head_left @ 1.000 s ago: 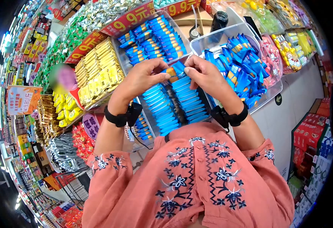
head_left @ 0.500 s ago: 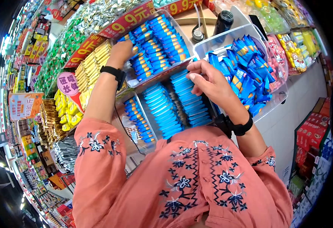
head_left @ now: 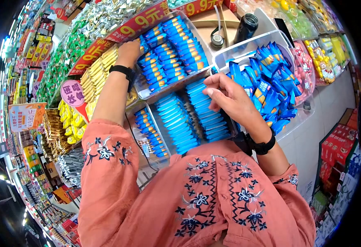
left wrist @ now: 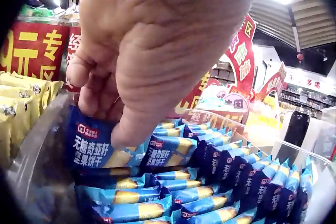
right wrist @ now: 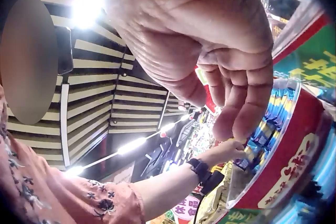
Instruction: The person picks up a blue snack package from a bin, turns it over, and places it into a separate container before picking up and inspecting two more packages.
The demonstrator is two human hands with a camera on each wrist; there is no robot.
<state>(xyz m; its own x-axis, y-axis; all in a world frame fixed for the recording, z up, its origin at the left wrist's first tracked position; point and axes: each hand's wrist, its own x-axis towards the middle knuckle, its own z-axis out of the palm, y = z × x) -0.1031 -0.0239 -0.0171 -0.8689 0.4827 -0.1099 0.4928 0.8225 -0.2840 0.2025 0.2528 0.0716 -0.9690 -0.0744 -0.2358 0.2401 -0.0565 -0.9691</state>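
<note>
At the far left corner of a clear tray (head_left: 176, 83) with rows of blue biscuit packets, my left hand (head_left: 129, 52) reaches down. In the left wrist view its thumb and fingers pinch a blue biscuit packet (left wrist: 86, 142) standing at the end of a row. My right hand (head_left: 232, 96) hovers over the nearer bin's right-hand row of light-blue packet edges (head_left: 207, 111). Its fingers hang loosely bent with nothing between them, as the right wrist view of the right hand (right wrist: 226, 71) shows.
A clear tub (head_left: 225, 61) to the right holds a loose heap of blue packets (head_left: 267, 82). Yellow packets (head_left: 100, 68) lie left of the tray. A dark bottle (head_left: 246, 28) stands behind the tub. Red price signs (head_left: 139, 24) line the back.
Both hands were together on a blue packet over the nearer bin. My left hand has since moved away to the tray's far left corner; the right has let go and stayed near the bin.
</note>
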